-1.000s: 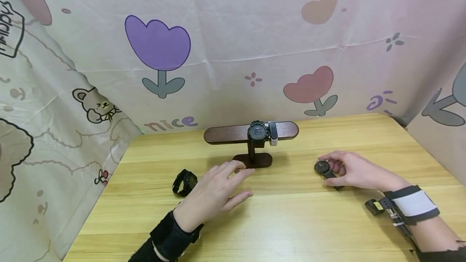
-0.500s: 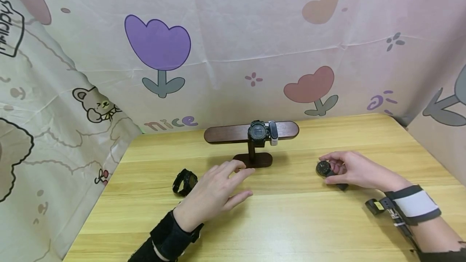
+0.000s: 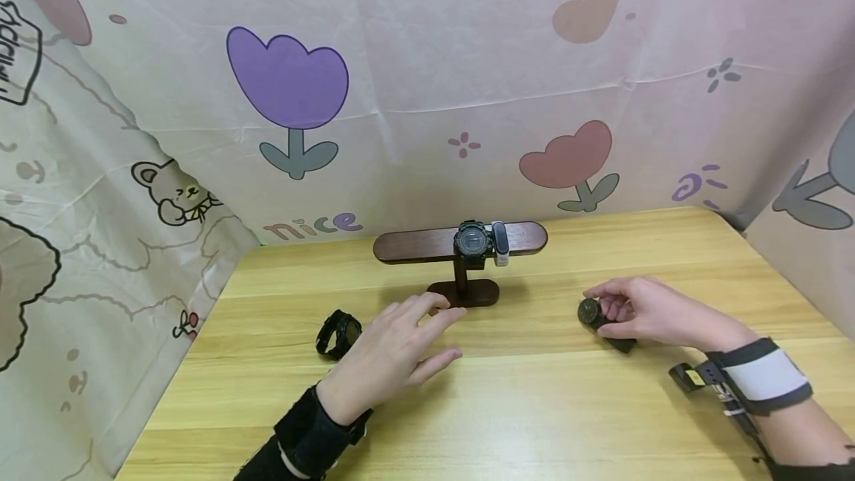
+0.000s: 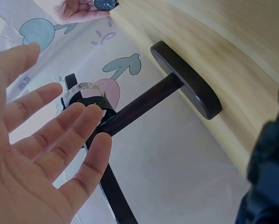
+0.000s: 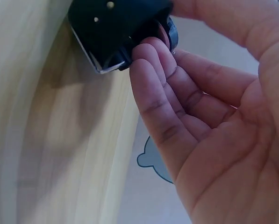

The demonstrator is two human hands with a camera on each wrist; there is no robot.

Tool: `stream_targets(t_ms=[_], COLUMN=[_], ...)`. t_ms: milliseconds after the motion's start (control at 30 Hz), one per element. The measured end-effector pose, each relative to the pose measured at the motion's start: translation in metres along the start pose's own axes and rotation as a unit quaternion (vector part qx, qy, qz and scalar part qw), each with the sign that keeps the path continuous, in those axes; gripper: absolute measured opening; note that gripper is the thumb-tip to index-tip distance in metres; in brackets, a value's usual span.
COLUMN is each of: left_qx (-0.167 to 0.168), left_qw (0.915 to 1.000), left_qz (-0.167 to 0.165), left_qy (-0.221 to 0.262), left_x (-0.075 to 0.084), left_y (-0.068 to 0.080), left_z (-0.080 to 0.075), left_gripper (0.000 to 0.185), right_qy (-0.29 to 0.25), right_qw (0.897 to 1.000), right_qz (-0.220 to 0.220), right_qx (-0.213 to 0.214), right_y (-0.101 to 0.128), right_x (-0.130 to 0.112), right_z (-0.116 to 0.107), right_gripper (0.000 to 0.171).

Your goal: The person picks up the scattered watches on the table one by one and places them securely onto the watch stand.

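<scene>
Right hand point(image 3: 641, 314), right of centre, pinches the dark round watch point(image 3: 590, 311) by its case: light, rigid case, floppy strap. Left hand point(image 3: 394, 347) spread flat, holding nothing.

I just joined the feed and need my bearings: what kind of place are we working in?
Probably a makeshift tabletop recording booth, not a shop: a wooden table boxed in by cartoon-print cloth, with a watch stand bearing two watches and another watch lying loose.

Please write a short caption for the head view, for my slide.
Right hand holds a black watch on the wooden table; left hand hovers open near the watch stand.
</scene>
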State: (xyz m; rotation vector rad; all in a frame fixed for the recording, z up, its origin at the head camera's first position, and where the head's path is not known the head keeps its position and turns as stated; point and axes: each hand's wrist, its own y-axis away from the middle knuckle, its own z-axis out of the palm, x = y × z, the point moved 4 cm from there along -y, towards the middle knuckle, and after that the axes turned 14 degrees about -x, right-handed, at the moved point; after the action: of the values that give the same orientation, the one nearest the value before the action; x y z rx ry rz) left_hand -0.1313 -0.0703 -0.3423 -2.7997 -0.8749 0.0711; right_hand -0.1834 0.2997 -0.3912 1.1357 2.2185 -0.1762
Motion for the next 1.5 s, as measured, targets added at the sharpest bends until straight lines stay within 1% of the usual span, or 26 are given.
stream_targets(t_ms=[133, 400, 533, 667, 733, 800, 1000, 1267, 1500], left_qx=[0.002, -0.002, -0.002, -0.004, -0.004, -0.005, -0.006, -0.004, -0.003], left_qw=[1.0000, 1.0000, 1.0000, 1.0000, 1.0000, 1.0000, 1.0000, 1.0000, 0.9999], left_qz=[0.001, 0.001, -0.001, -0.002, -0.001, -0.001, -0.002, -0.004, -0.006], left_qy=[0.003, 0.000, -0.001, -0.002, -0.004, -0.004, -0.005, -0.004, -0.008], left_x=[0.000, 0.000, 0.000, 0.000, -0.001, -0.001, -0.001, -0.001, -0.002], left_y=[0.000, 0.000, 0.000, 0.000, 0.000, 0.000, 0.000, 0.000, 0.001], left_z=[0.000, 0.001, 0.001, 0.000, 0.000, 0.001, 0.001, -0.001, 0.000], left_gripper=[0.050, 0.050, 0.051, 0.051, 0.051, 0.051, 0.051, 0.051, 0.051], right_qy=[0.015, 0.048, 0.092, 0.145, 0.156, 0.157, 0.137, 0.138, 0.135], right_qw=[1.000, 0.999, 0.995, 0.988, 0.986, 0.986, 0.989, 0.989, 0.990], right_qz=[0.007, -0.007, -0.010, -0.008, -0.005, -0.003, 0.007, 0.015, 0.016], right_qx=[-0.001, 0.010, 0.033, 0.060, 0.064, 0.061, 0.048, 0.048, 0.045], right_y=[-0.002, -0.004, -0.004, -0.003, -0.002, -0.002, -0.003, -0.004, -0.006], right_x=[-0.002, -0.009, -0.012, -0.013, -0.013, -0.013, -0.010, -0.008, -0.005], right_z=[0.000, 0.002, 0.002, 0.002, 0.002, 0.003, 0.005, 0.006, 0.007], right_gripper=[0.052, 0.046, 0.045, 0.045, 0.046, 0.047, 0.053, 0.058, 0.057])
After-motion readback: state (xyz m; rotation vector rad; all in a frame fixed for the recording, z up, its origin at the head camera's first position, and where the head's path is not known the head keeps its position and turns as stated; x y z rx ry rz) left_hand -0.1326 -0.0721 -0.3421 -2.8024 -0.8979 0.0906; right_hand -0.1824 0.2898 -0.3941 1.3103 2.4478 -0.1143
